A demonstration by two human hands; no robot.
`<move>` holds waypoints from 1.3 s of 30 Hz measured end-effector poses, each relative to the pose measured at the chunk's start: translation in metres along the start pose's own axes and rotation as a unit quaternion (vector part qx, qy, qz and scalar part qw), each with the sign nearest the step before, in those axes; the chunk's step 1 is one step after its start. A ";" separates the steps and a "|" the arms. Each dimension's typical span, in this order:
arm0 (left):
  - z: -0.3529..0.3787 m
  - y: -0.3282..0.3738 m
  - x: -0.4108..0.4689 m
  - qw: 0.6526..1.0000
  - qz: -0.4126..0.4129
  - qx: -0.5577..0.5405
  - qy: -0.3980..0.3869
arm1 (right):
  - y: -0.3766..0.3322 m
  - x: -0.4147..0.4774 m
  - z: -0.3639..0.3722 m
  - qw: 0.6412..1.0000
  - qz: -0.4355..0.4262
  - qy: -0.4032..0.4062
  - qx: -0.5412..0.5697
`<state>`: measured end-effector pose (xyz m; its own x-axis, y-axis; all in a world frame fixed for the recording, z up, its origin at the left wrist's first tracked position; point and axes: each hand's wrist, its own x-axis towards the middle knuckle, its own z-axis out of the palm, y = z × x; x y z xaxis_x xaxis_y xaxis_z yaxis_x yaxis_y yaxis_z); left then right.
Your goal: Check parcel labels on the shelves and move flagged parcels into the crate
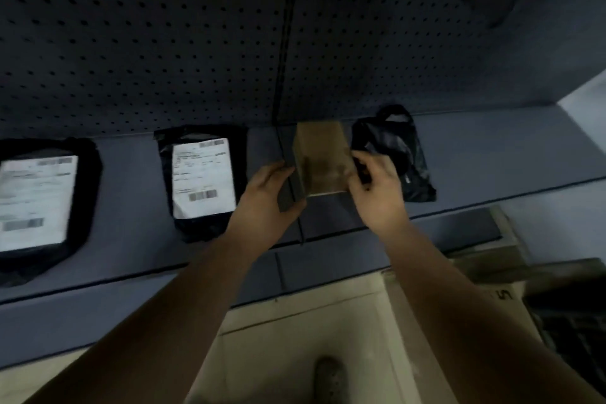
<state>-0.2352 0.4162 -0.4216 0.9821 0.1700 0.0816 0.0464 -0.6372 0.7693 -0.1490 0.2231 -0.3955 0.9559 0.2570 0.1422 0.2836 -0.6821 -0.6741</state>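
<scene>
Cardboard box (323, 164) is looking light and stiff: it is small enough for two grips to span, flat-sided, and its firm edges should be taking a squeeze without caving. Its plain faces are probably giving fair friction, so slipping is seeming a small worry. The contents are not showing, so it is worth treating as possibly fragile. The opposite side faces are seeming the sensible places to hold, since that is leaving the top free for reading.

The box is showing brown, longer than wide from here, with its left side lying in shadow. A darker smudge is crossing the upper face, and any label there is blurring past reading. It is sitting between both grips over the middle of the blue-grey shelf (475, 141), seemingly tilted and lifted. Whether its far edge is touching the shelf I cannot tell.

The left grip (272, 193) is wrapping its fingers round the shadowed left side, thumb on top. The right grip (377, 187) is pinching the right edge with curled fingers.

Just right of the box a crumpled black bag (398, 144) is lying on the shelf, partly behind the right grip. To the left a black mailer (203, 177) with a white label is lying flat, and a second mailer (32, 203) is lying further left at the frame edge. A perforated panel (164, 43) is rising behind them. At the near right, below the shelf, a cardboard carton (459, 298) is standing beside what is looking like a dark slatted crate (577, 338).
</scene>
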 end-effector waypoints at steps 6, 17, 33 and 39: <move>0.057 0.030 0.031 0.988 -0.136 -0.062 0.045 | 0.027 0.041 -0.003 0.986 -0.034 -0.147 -0.065; 0.080 0.036 0.027 0.977 -0.104 0.024 0.185 | 0.054 0.053 -0.006 0.944 0.125 -0.264 0.153; 0.082 0.024 0.015 0.981 -0.075 0.094 0.156 | 0.045 0.052 0.010 0.942 0.136 -0.227 0.207; 0.059 0.013 0.018 0.988 0.025 0.112 0.103 | 0.046 0.053 0.006 0.966 0.137 -0.180 0.122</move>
<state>-0.2062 0.3669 -0.4473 0.9272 0.2687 0.2608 0.0608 -0.7952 0.6032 -0.0862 0.2093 -0.4229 0.8914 0.3414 -0.2980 -0.0451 -0.5875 -0.8080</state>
